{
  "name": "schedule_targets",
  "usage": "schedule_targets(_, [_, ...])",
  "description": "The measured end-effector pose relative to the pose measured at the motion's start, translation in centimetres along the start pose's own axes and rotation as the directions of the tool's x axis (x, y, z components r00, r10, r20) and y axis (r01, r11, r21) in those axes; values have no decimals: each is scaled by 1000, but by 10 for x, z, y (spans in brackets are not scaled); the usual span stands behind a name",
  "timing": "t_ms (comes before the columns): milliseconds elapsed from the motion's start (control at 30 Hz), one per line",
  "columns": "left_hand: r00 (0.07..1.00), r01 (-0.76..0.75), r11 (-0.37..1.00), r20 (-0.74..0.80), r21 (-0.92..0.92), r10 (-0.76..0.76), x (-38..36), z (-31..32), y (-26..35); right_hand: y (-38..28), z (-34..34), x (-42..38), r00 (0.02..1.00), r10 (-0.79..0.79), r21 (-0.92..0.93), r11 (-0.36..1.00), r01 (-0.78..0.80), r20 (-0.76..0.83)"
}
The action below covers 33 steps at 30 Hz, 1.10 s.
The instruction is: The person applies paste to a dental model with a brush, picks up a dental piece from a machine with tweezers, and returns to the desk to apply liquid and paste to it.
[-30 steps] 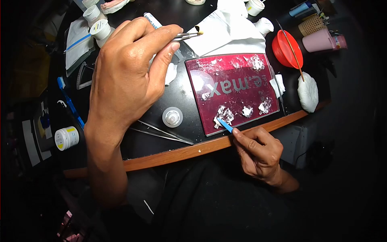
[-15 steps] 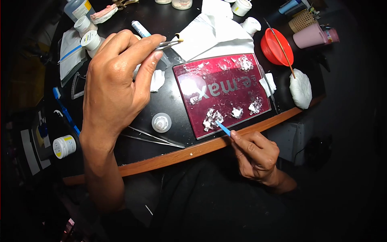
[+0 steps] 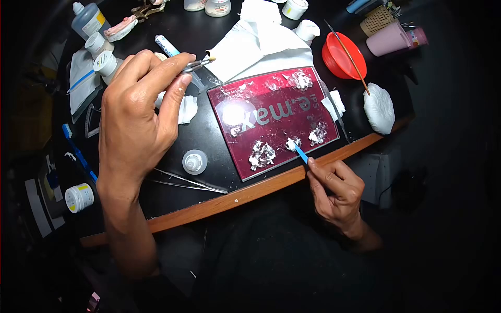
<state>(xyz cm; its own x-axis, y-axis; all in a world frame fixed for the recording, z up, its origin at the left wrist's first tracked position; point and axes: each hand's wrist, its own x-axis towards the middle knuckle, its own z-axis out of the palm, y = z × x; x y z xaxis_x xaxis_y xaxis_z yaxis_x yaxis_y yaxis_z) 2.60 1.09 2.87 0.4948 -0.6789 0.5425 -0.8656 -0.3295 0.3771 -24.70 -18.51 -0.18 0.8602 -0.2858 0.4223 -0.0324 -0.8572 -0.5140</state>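
Note:
My left hand (image 3: pixel 138 107) pinches metal tweezers (image 3: pixel 196 65), whose tips grip a small yellowish piece (image 3: pixel 211 58) in the air left of the white tissues. In my right hand (image 3: pixel 338 194) is a thin blue stick (image 3: pixel 301 154), its tip touching a small mound of white paste (image 3: pixel 292 144) near the front of a magenta glass plate (image 3: pixel 271 96). A larger smeared white heap (image 3: pixel 262 155) lies to the left on the plate, and another (image 3: pixel 317 134) to the right.
White tissues (image 3: pixel 261 36) lie behind the plate. A red bowl (image 3: pixel 345 57) bears a brush, its tip on a white pad (image 3: pixel 379 108). A small clear container (image 3: pixel 195 161) and long tweezers (image 3: pixel 190 183) lie near the wooden edge. Bottles and jars stand at the back left.
The blue stick's tip has moved right, from the large left heap to the small middle mound. The whole view has shifted slightly; my left hand still holds the tweezers and piece.

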Motion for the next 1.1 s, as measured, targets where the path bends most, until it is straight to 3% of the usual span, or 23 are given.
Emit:
schedule_targets(133, [1000, -7, 1000, 2, 7, 7, 0, 1, 0, -3, 0, -2, 998, 20, -24, 1000, -19, 67])
schedule_targets(233, [1000, 9, 1000, -5, 2, -9, 0, 0, 0, -2, 2, -1, 999, -44, -10, 999, 44, -13])
schedule_targets(800, [999, 27, 999, -30, -23, -27, 0, 3, 3, 4, 3, -2, 1000, -20, 1, 1000, 20, 6])
schedule_targets(967, [1000, 24, 1000, -3, -1, -24, 0, 1, 2, 7, -6, -6, 995, 59, -3, 998, -60, -80])
schedule_targets(1100, [1000, 11, 1000, 13, 7, -11, -1, 0, 1, 15, -14, -10, 979, 203, -27, 979, -204, -29])
